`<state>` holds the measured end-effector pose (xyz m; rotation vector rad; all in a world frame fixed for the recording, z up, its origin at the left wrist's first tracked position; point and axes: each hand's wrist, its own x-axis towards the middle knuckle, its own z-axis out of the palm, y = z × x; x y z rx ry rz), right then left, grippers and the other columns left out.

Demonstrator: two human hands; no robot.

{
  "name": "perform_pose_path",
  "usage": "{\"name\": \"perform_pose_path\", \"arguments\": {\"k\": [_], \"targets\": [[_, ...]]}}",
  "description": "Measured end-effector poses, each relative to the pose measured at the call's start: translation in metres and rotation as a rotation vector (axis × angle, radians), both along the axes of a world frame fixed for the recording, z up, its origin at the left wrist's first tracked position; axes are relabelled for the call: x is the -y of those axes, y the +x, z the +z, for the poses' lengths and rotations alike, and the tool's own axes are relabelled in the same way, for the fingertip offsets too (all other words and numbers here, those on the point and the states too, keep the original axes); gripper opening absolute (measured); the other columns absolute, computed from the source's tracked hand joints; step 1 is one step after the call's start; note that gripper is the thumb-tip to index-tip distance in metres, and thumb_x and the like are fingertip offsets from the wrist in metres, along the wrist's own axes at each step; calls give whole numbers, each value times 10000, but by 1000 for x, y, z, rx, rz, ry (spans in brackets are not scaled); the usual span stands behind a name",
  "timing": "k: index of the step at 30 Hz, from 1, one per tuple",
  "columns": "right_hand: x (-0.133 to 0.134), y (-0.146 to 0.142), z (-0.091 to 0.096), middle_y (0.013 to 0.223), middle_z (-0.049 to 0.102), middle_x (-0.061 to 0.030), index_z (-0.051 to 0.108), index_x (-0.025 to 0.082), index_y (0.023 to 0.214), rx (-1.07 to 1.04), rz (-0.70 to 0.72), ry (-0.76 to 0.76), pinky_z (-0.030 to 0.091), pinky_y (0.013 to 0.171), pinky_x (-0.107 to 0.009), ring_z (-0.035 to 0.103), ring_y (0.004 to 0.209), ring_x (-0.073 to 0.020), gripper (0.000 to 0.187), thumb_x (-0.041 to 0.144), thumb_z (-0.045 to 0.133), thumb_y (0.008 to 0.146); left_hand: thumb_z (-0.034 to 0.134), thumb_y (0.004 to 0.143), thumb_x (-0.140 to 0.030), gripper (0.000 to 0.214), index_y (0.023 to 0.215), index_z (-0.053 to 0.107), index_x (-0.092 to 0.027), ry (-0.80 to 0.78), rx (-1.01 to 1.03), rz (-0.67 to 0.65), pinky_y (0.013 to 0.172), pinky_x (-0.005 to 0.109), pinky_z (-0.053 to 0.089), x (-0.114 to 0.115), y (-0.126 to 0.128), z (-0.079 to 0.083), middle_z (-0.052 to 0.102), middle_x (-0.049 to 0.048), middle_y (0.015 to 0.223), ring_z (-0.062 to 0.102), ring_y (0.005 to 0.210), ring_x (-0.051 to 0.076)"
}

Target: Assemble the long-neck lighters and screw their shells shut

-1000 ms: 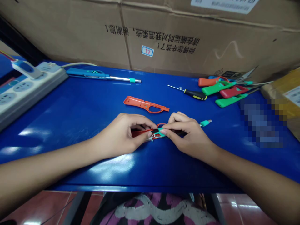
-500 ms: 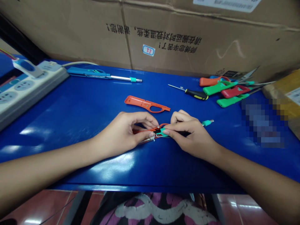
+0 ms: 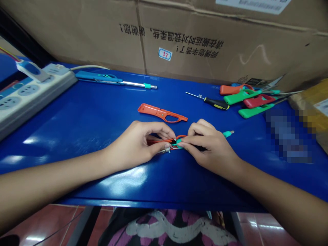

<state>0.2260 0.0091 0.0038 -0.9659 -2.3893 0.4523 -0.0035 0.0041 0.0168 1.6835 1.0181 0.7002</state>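
Both forearms reach in over the near edge of the blue worktop (image 3: 89, 119) and meet at its middle. The left hand (image 3: 135, 145), knuckles up and fingers curled, pinches the orange lighter (image 3: 160, 140) by its handle. The right hand (image 3: 208, 147) clamps thumb and forefinger on its green trigger end. A loose orange shell (image 3: 162, 114) lies just beyond.

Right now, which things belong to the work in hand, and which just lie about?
In hand: left hand, right hand, both pinching the orange lighter and its teal trigger.
Lying about: orange shell half, blue lighter, screwdriver, pile of coloured lighters, power strip, cardboard box.
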Motion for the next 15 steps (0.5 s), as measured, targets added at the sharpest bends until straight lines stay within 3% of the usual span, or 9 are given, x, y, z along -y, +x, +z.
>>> {"name": "perform_pose_path", "arguments": {"k": [6,9,15], "targets": [[-4,4,8,771,593,-30,722,213,809,-23,-78,63,407,676,-340,520,735,-169,147,261,657,932,678,871,-211,137,996,707,-165,22,-11,-19,845,287,618,-4,-2,-4,757,37,935,735,876,165],[-9,12,18,854,629,-43,697,217,919,-73,-69,-12,455,745,-352,563,806,-185,48,244,657,916,690,863,-229,154,1003,708,-168,9,-28,-14,846,301,621,-6,-3,-5,758,42,935,735,885,174],[-19,24,18,1016,667,-51,669,224,1071,112,-15,-182,437,892,-390,580,987,-223,256,308,759,847,699,859,-236,153,991,704,-158,-21,-15,-10,822,281,619,-7,-3,-3,757,44,936,735,876,171]]}}
